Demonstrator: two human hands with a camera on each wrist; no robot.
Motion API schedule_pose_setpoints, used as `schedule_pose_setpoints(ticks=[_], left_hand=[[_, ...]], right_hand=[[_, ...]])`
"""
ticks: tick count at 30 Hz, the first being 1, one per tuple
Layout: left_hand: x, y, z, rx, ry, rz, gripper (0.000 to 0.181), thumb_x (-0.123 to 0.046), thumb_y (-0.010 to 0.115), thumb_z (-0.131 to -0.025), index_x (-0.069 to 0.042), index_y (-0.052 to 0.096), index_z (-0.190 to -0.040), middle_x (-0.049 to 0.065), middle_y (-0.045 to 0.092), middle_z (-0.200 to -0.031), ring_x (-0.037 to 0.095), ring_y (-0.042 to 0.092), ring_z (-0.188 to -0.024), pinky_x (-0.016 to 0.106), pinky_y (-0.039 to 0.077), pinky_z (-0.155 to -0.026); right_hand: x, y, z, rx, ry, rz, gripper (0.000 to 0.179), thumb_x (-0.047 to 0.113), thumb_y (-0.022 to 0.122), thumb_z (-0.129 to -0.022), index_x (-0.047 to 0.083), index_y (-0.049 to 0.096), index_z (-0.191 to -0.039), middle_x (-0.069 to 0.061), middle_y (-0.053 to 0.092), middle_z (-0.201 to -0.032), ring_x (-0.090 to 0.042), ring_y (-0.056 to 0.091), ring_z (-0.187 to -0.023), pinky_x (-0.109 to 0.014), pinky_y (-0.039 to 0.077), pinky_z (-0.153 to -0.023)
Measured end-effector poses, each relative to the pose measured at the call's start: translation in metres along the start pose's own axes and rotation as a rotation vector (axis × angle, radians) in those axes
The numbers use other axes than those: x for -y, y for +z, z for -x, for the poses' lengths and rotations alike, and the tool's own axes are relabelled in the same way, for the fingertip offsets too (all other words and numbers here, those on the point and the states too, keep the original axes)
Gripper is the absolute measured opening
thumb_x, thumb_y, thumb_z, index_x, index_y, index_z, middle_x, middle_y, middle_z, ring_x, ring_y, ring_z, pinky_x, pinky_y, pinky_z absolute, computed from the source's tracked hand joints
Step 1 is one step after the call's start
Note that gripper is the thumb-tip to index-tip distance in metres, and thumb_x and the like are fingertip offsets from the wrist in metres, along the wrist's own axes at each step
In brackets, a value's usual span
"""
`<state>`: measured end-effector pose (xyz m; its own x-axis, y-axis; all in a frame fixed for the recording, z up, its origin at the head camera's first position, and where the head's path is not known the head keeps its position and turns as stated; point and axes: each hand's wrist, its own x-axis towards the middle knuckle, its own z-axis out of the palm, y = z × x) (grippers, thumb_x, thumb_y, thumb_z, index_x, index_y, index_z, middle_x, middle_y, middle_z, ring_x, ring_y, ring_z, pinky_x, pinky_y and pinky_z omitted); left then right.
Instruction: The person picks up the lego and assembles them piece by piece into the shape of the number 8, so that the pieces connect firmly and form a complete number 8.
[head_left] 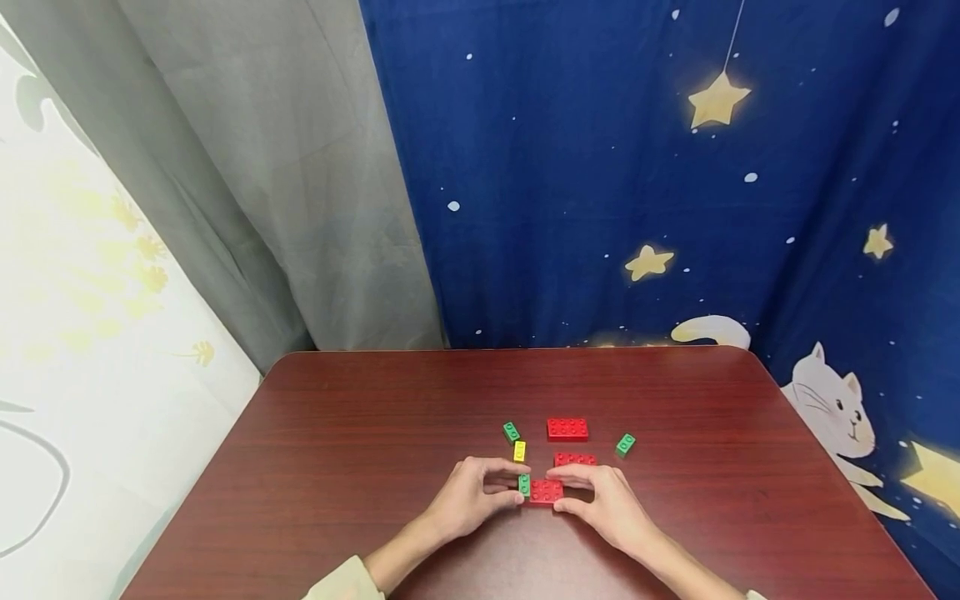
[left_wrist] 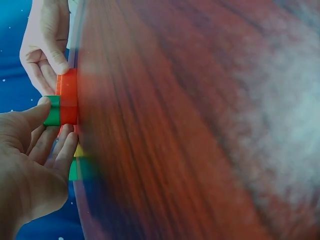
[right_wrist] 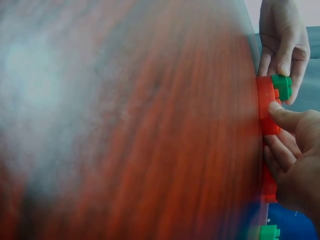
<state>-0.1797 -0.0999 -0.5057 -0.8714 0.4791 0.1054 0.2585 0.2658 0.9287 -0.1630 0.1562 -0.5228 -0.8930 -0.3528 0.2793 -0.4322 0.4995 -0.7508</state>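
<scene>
In the head view my left hand [head_left: 472, 500] pinches a small green toy brick [head_left: 524, 485] between thumb and fingers. That green brick sits on top of the left end of a red brick [head_left: 547, 492] low on the table. My right hand [head_left: 611, 507] grips the red brick's other end, thumb on the near side and fingers on the far side. The left wrist view shows the green brick [left_wrist: 52, 111] raised on the studded face of the red brick [left_wrist: 69, 97]. In the right wrist view, my right thumb presses against the red brick [right_wrist: 266, 105].
Beyond my hands lie a yellow brick [head_left: 519, 452], a green brick [head_left: 512, 432] and a red brick [head_left: 567, 430]. Another red brick [head_left: 575, 459] is partly behind my right fingers. A green brick [head_left: 626, 445] lies farther right. The brown table [head_left: 360, 433] ends at curtains.
</scene>
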Motion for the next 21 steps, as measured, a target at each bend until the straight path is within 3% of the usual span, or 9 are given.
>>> schedule_pose_setpoints(ticks=[15,21], left_hand=[[-0.0027,-0.0003,0.0017,0.004,0.013,0.013,0.031,-0.002,0.083,-0.092,0.0,0.077,-0.122,0.01,0.078,-0.115,0.024,0.075,-0.107,0.027,0.061,-0.087],[-0.0006,0.0005,0.0023,0.003,-0.012,0.024,0.031,-0.004,0.083,-0.092,-0.002,0.077,-0.123,0.007,0.078,-0.116,0.018,0.075,-0.107,0.025,0.06,-0.088]], right_hand=[[0.0007,-0.0008,0.0002,0.003,0.014,-0.036,0.039,0.01,0.092,-0.082,0.008,0.079,-0.119,-0.001,0.079,-0.116,-0.014,0.076,-0.103,-0.032,0.061,-0.09],[0.0011,-0.0013,0.0007,0.008,0.004,-0.049,0.039,0.011,0.091,-0.084,0.007,0.078,-0.12,-0.003,0.079,-0.115,-0.016,0.076,-0.103,-0.033,0.061,-0.09]])
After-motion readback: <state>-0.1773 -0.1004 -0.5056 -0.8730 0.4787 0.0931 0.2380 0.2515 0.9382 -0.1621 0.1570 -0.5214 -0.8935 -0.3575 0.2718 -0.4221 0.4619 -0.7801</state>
